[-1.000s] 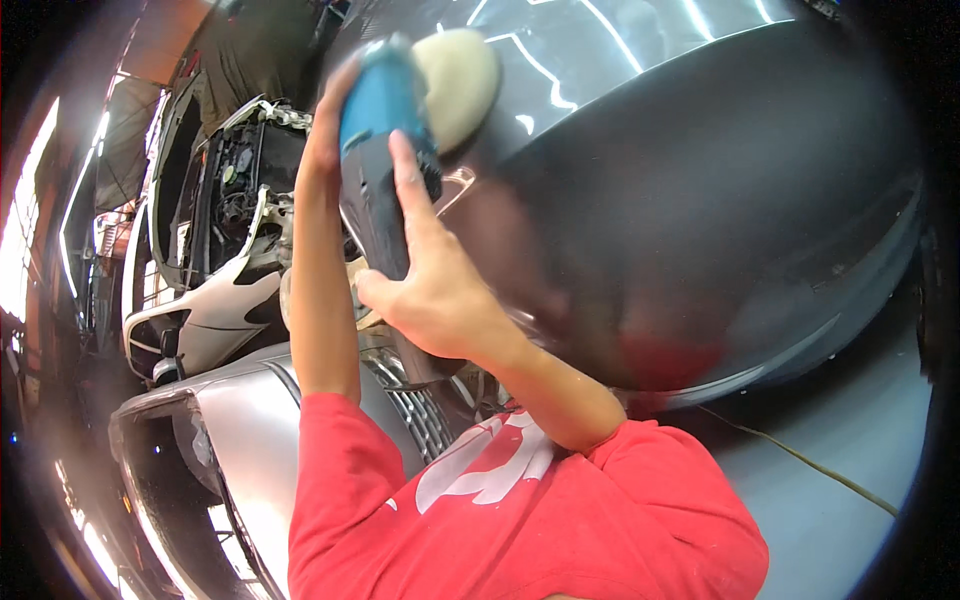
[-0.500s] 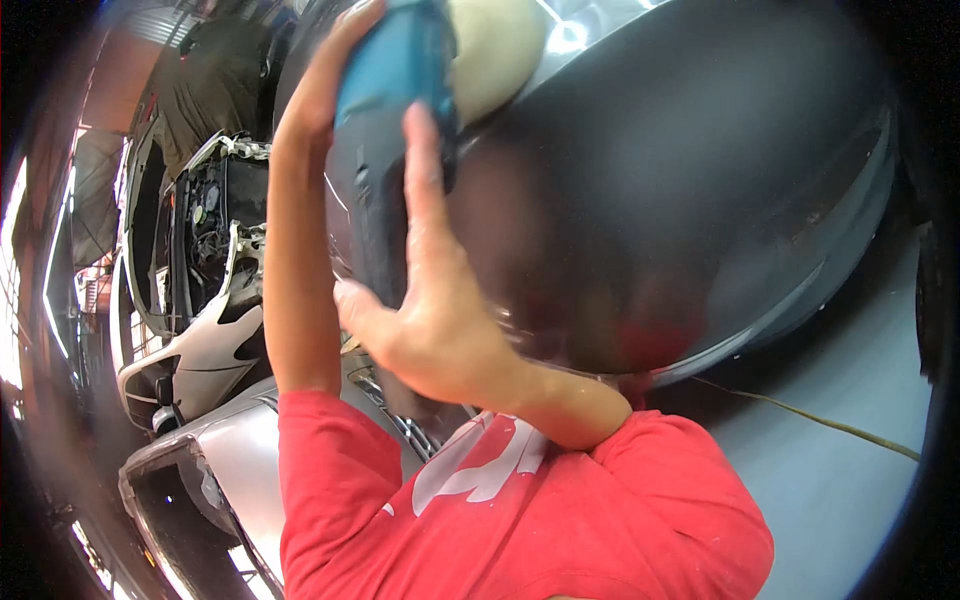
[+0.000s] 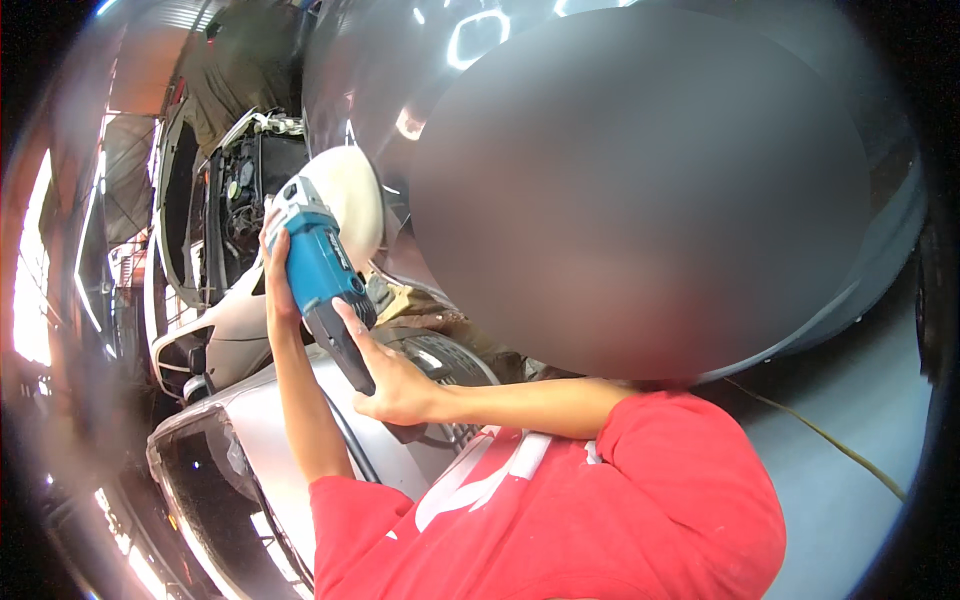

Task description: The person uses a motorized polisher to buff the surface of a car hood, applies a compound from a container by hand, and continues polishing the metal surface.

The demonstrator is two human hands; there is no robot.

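My left hand (image 3: 276, 262) is wrapped round the head end of a teal and black power polisher (image 3: 322, 262). At the rear, my right hand (image 3: 400, 388) grips the black handle, one finger stretched along the body. A round cream-white polishing pad (image 3: 352, 200) sits at the polisher's far end. Right of the pad lies a glossy dark car body (image 3: 372, 75), reflecting lights; whether the pad touches it I cannot tell. A large blurred patch hides much of that car. A dark cord (image 3: 350, 435) runs below the handle.
A white car (image 3: 225, 330) with an exposed engine bay stands at the left. Nearer is a silver car (image 3: 290, 410). A thin yellowish hose or cord (image 3: 820, 435) lies on the pale blue-grey floor (image 3: 830, 520) at the right. Dark cloth (image 3: 240, 85) hangs at upper left.
Both hands have brought the polisher down and left, lower in the view. Its pad, partly cut off before, now shows whole, and more of the silver car is visible.
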